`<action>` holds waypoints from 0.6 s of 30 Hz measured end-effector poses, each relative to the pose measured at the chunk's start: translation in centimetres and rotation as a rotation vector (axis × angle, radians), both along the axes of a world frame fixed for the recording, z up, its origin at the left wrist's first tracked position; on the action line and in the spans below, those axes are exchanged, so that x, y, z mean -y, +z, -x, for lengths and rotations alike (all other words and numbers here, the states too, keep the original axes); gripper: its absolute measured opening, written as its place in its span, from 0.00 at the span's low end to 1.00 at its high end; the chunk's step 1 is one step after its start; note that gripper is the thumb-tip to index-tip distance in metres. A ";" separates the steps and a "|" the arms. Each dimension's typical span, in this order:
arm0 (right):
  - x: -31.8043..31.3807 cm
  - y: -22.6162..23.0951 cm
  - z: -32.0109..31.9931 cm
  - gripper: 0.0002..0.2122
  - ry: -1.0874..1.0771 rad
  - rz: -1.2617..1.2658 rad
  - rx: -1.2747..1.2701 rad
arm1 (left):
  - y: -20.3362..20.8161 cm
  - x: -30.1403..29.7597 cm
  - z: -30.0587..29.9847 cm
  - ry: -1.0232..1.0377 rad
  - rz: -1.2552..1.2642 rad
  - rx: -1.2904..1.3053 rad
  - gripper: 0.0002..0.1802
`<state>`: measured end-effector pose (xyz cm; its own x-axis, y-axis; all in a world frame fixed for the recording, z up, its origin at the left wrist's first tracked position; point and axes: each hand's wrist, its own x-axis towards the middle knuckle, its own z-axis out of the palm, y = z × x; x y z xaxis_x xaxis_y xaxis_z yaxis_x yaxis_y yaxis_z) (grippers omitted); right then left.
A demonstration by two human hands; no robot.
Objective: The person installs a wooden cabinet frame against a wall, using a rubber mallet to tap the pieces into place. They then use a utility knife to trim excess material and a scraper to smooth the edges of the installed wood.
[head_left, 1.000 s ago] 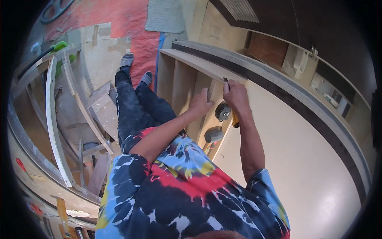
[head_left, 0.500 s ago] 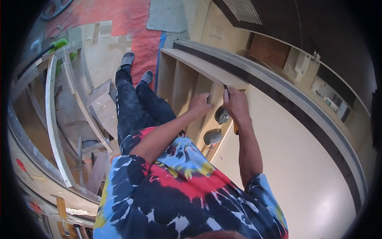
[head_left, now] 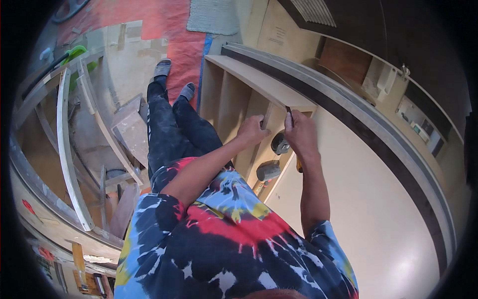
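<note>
At the edge of the pale cabinet (head_left: 259, 79), the right hand (head_left: 301, 133), fingers tight round the yellow-handled tool (head_left: 299, 165), now sits nearer the shirt (head_left: 239, 231), so work seems further along, while the left hand (head_left: 253, 132) curls, its hold unclear.

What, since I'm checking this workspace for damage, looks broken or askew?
A jagged white patch on the wooden panel at lower left looks chipped, its outline ragged. Around the left hand and right hand, nothing stands out.
</note>
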<state>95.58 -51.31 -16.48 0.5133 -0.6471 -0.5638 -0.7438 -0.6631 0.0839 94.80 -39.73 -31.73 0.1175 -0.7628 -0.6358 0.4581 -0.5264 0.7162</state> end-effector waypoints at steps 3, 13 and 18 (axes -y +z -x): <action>0.5 0.3 -0.2 0.10 0.066 0.009 -0.031 | -0.2 0.0 0.1 0.019 0.054 0.031 0.21; 1.0 -0.8 -1.0 0.11 0.001 -0.034 -0.063 | -0.5 0.0 0.2 0.011 0.068 0.064 0.20; 1.0 -0.6 0.2 0.12 0.052 -0.037 0.024 | -0.2 -0.2 -0.1 0.009 0.046 0.064 0.20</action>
